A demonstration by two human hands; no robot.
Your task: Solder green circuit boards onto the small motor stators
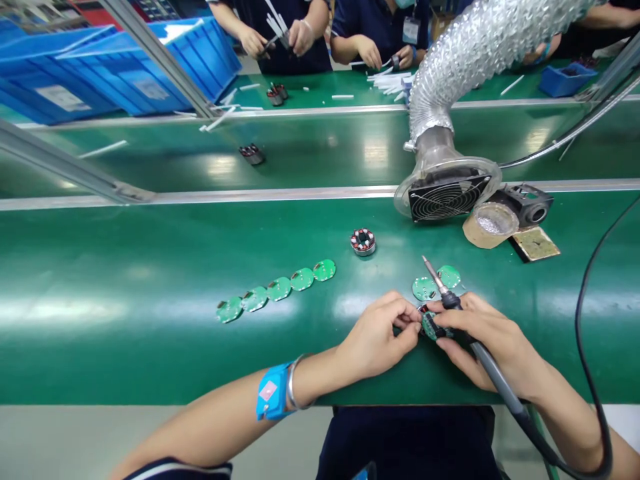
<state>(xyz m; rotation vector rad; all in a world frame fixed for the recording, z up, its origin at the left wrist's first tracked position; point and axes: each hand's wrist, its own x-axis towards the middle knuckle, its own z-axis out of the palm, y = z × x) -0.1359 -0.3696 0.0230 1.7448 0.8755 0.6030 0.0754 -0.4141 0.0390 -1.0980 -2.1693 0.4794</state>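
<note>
My left hand (383,337) and my right hand (487,340) meet near the table's front edge, pinching a small round part with a green circuit board (429,325) between their fingertips. My right hand also carries a soldering iron (445,293), its tip pointing up and away, its cable running back past my wrist. Two round green boards (435,283) lie just beyond my fingers. A row of several joined round green boards (277,290) lies to the left. A wound stator (363,241) sits farther out on the green mat. A blue wrist strap (273,392) circles my left wrist.
A fume fan (445,193) on a silver flexible duct stands at the right, with a tape roll (491,225) and a brass sponge pad (536,244) beside it. A green conveyor (310,150) carries a stator. Other people's hands work across it; blue crates (100,73) stand far left.
</note>
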